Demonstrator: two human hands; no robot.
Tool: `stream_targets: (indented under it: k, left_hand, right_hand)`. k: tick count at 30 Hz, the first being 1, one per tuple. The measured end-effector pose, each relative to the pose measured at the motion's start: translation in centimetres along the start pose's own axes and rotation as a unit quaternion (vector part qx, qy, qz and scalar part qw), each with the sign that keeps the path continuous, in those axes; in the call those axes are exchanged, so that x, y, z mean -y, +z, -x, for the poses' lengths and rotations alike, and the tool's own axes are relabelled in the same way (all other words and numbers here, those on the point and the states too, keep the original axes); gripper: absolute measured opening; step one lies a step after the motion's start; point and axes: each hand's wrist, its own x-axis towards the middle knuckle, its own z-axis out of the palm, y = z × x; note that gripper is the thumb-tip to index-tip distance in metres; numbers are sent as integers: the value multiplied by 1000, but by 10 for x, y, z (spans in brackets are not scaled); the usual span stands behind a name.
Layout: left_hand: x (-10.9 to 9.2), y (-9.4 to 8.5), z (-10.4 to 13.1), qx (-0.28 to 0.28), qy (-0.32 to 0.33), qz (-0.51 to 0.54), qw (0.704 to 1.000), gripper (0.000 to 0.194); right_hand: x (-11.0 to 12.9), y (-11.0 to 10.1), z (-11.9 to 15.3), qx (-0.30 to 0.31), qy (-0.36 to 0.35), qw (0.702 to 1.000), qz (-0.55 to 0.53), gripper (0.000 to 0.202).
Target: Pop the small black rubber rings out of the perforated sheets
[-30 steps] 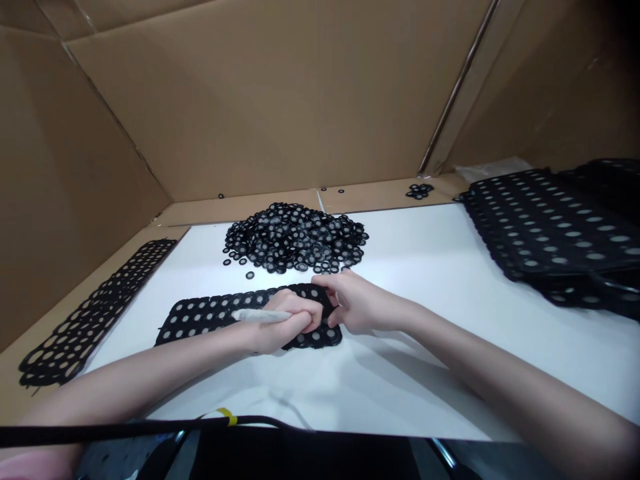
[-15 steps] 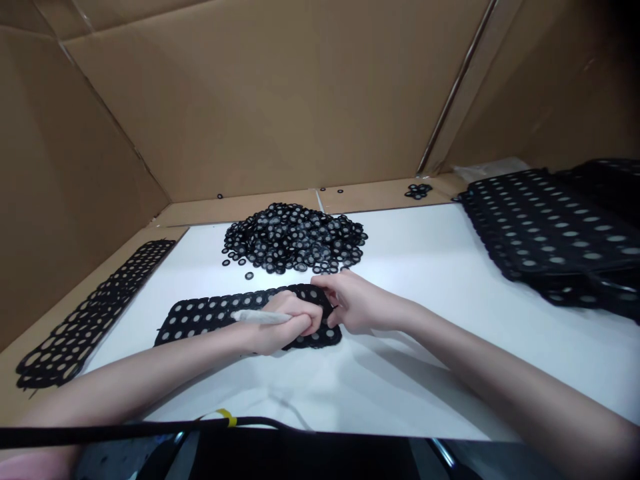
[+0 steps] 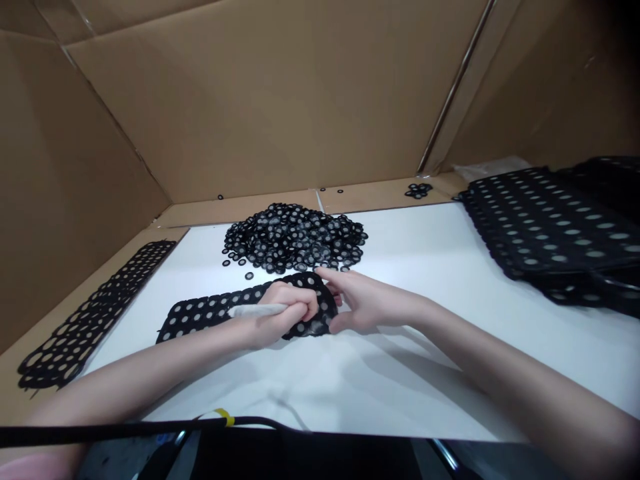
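Observation:
A black strip [image 3: 200, 315] patterned with rows of pale round dots lies across the white board, made up of joined rings. My left hand [image 3: 280, 313] is closed round a white pen-like tool [image 3: 257, 310] and rests over the strip's right half. The tool's tapered end points left; its other end is hidden under my fingers. At the strip's right end my right hand [image 3: 363, 303] is curled round the edge, thumb at the near corner and index finger at the far one. Its other fingers are partly hidden.
Behind the strip is a heap of small black rings [image 3: 295, 237]. A black lattice strip [image 3: 100, 310] lies at left, and a stack of black dotted sheets [image 3: 555, 227] at right. Cardboard walls [image 3: 300, 100] enclose the white board [image 3: 425, 247]. A black cable [image 3: 270, 421] crosses the front.
The strip's right end has shifted slightly away from me and tilted. My left hand moved a little up with the tool. My right fingers have spread from a pinch to round the strip's end.

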Motion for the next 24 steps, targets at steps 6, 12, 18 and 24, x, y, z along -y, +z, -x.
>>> stream_targets:
  k: [6, 12, 18, 24]
  left_hand:
    - [-3, -1, 1, -25, 22, 24, 999, 22]
    - [-4, 8, 3, -1, 41, 20, 999, 24]
    - [-3, 9, 2, 0, 60, -14, 998, 25]
    - [-3, 10, 3, 30, 82, -39, 995, 22]
  right_hand:
    - [-4, 2, -6, -59, 20, 998, -4, 43]
    - [-4, 2, -6, -40, 26, 999, -22, 38]
    - [-6, 2, -6, -36, 18, 999, -13, 36]
    - [-6, 3, -6, -39, 12, 999, 0, 36]
